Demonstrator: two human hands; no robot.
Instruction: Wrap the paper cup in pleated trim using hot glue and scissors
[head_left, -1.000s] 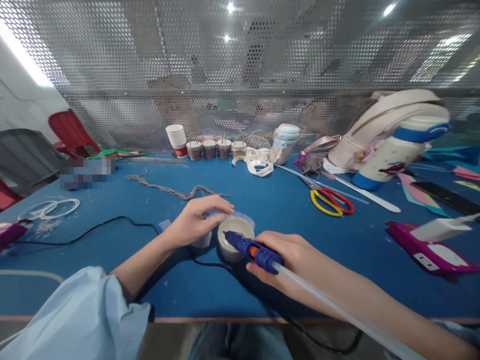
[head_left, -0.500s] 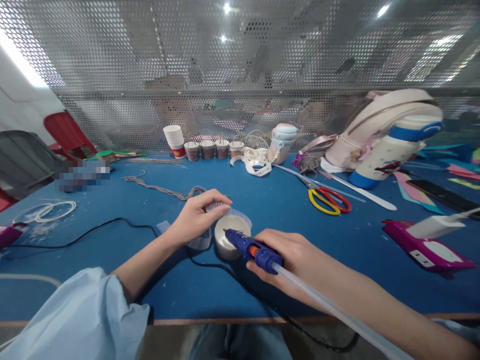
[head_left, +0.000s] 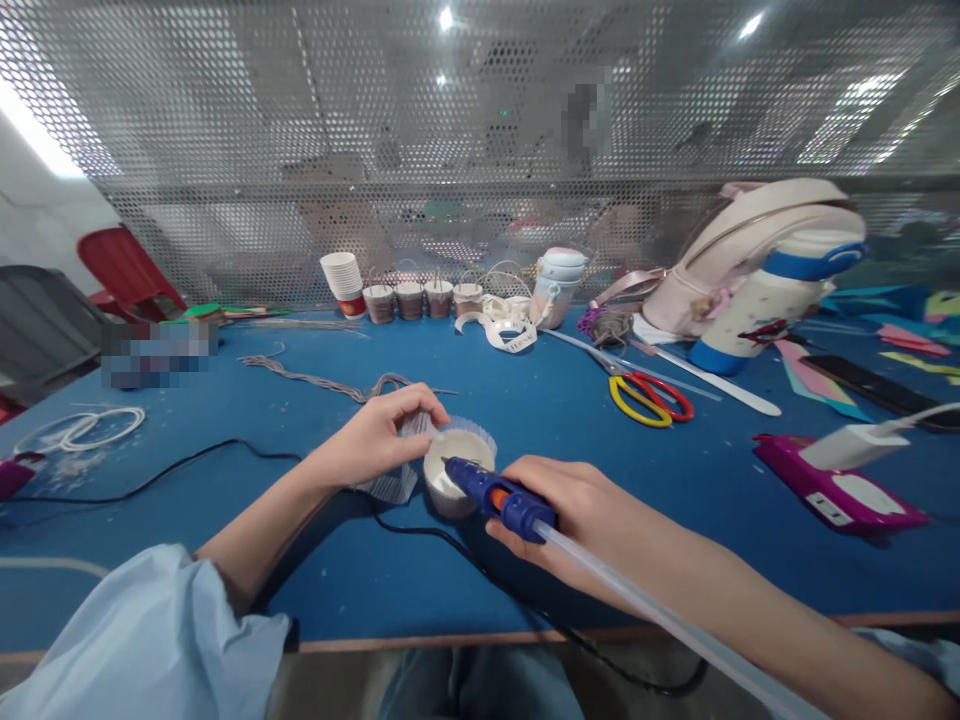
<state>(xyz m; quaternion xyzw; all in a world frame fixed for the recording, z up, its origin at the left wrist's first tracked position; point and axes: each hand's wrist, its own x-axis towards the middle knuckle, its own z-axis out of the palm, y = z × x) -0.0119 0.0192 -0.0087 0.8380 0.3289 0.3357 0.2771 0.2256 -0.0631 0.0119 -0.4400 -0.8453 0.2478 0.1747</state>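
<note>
In the middle of the table stands a small whitish paper cup (head_left: pixel 442 495), its opening towards me. A translucent pleated strip (head_left: pixel 396 486) runs along the cup's far rim, its loose part hanging on the left. My left hand (head_left: pixel 379 435) is curled at the cup's left side, with the strip between thumb and fingers. My right hand (head_left: pixel 574 505) grips a blue hot glue gun (head_left: pixel 517 508) from the right. The gun's nozzle points into the cup's mouth near the inner wall. From its back sticks out a long clear glue stick (head_left: pixel 637 590).
A black cord (head_left: pixel 450 540) crosses the blue table (head_left: pixel 337 590) below the cup. Behind are grey twine (head_left: pixel 315 375), several brown cups (head_left: pixel 410 302), stacked paper cups (head_left: pixel 343 285) and scissors (head_left: pixel 651 398). To the right lie a purple power strip (head_left: pixel 840 500), a bottle (head_left: pixel 772 305) and a bag (head_left: pixel 690 290).
My left hand has shifted slightly left and down, and its fingers have drawn back from the cup's far rim. The glue gun stays inside the cup's mouth. The whole view has turned slightly.
</note>
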